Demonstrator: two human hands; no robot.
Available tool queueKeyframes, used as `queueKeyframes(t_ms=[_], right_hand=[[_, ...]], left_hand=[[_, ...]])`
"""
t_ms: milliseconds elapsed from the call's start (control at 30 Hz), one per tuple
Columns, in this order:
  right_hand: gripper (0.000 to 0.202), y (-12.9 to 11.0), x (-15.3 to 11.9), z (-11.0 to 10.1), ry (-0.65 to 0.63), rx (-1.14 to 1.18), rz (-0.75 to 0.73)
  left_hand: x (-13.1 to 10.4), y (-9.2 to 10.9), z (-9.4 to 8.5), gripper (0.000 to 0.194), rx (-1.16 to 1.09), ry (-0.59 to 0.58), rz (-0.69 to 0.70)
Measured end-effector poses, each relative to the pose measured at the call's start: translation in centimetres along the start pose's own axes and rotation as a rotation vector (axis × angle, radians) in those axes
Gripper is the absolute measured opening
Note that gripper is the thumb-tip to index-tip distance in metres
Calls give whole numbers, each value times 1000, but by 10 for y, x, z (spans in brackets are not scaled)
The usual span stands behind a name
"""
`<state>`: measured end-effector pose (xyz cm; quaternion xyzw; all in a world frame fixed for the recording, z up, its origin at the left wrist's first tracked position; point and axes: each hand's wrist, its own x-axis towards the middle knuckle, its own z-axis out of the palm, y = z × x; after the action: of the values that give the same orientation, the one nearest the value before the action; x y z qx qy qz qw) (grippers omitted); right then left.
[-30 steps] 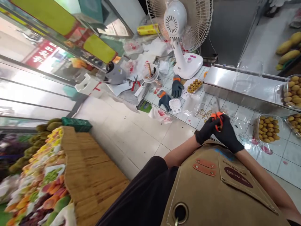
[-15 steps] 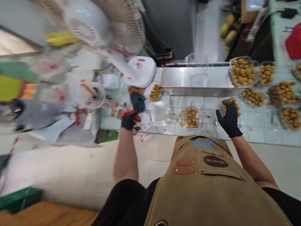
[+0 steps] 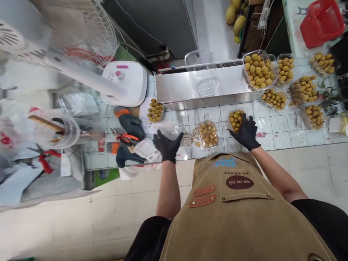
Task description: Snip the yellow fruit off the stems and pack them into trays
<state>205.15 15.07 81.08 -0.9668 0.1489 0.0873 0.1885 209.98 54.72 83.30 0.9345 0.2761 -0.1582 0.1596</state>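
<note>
Both hands wear black gloves. My left hand (image 3: 168, 145) has its fingers spread at the near edge of a clear plastic lid or box (image 3: 170, 129); whether it touches it is hard to tell. My right hand (image 3: 246, 134) is spread against the near right side of a clear box of yellow-brown round fruit (image 3: 236, 120). Between my hands sits another filled box (image 3: 208, 134). Behind my left hand, more fruit (image 3: 155, 110) lies in a container on white paper.
A metal ledge (image 3: 174, 87) runs behind, bearing an empty clear container (image 3: 202, 72). Several fruit boxes (image 3: 303, 88) stand at right, with a red basket (image 3: 322, 23) beyond. At left are orange-handled pliers (image 3: 127, 137), work gloves (image 3: 132, 125), a fan base (image 3: 136, 83) and a clear bucket (image 3: 72, 132).
My left hand has moved right, away from the pliers and work gloves, to the clear plastic, and its fingers have spread. My right hand remains at the fruit box. The view has shifted.
</note>
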Motion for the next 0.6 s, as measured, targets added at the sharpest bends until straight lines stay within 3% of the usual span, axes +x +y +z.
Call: queueKeyframes(t_ms=[100, 200, 300, 400, 600], right_hand=[[121, -23, -16, 17, 10, 15, -67], [116, -33, -23, 17, -21, -10, -89], [115, -27, -22, 7, -64, -53, -49], [118, -16, -19, 0, -63, -71, -21], [118, -11, -20, 4, -43, -70, -22]], left_hand=[[-9, 4, 20, 124, 47, 28, -96], [2, -10, 15, 117, -12, 72, -188], [8, -22, 3, 128, -93, 55, -241], [3, -24, 0, 130, -122, 43, -221], [-13, -14, 11, 105, -92, 99, -120]])
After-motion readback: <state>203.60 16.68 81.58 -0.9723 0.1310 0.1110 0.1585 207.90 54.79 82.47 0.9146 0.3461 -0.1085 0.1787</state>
